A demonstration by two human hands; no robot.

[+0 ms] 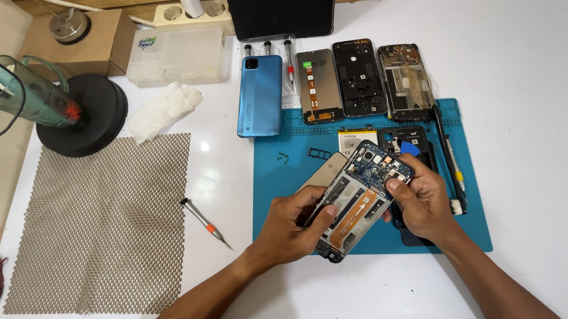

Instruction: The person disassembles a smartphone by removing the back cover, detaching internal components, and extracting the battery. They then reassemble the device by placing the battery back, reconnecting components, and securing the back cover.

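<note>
Scene: 2 bare hands hold 1 opened phone [358, 199] above a blue repair mat [275, 198].
Left hand [293, 228]: fingers closed around the phone's lower-left edge.
Right hand [424, 199]: curled on the upper-right corner, thumb [396, 183] pressing by the circuit board [377, 167].
Long axis: runs diagonally, lower end near the body, upper end away to the right.
Nearer hand: both touching; the right sits closest to the board.
Nearby: screwdriver [206, 222] lies well apart to the left.

A phone-repair workbench: blue repair mat [474, 124], dismantled phone frames [359, 78], precision screwdriver [206, 223], spare screen [318, 85].
</note>
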